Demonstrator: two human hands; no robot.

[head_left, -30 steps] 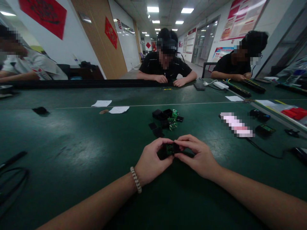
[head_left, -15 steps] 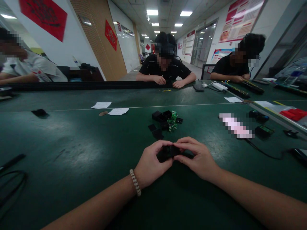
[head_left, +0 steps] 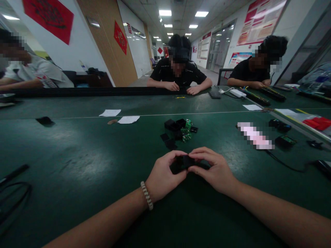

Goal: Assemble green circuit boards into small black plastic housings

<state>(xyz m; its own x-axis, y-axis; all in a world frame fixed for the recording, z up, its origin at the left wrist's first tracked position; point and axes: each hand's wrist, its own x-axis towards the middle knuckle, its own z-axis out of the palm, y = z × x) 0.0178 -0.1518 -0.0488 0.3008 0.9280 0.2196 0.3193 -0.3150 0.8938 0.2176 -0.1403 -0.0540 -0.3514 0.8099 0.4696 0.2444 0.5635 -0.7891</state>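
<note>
My left hand point(head_left: 165, 174), with a beaded bracelet point(head_left: 147, 195) at the wrist, grips a small dark part point(head_left: 186, 161) between thumb and fingers. From the right, my right hand point(head_left: 214, 168) pinches the same part, so the fingertips of both hands nearly meet around it. Its details are too dark to make out. Just beyond the hands lies a group of black box-like pieces point(head_left: 170, 125) and green circuit boards point(head_left: 186, 137), with flat black pieces point(head_left: 170, 144) at its near side.
White papers point(head_left: 128, 119) lie at mid-table, and a black cable point(head_left: 26, 193) is at the left. On the right are a pixelated pink object point(head_left: 254, 136) and a dark device point(head_left: 284, 140). Three people sit across the table point(head_left: 77, 148).
The dark part between my fingers appears slightly turned. My hands have barely moved, and the whole view has shifted a little.
</note>
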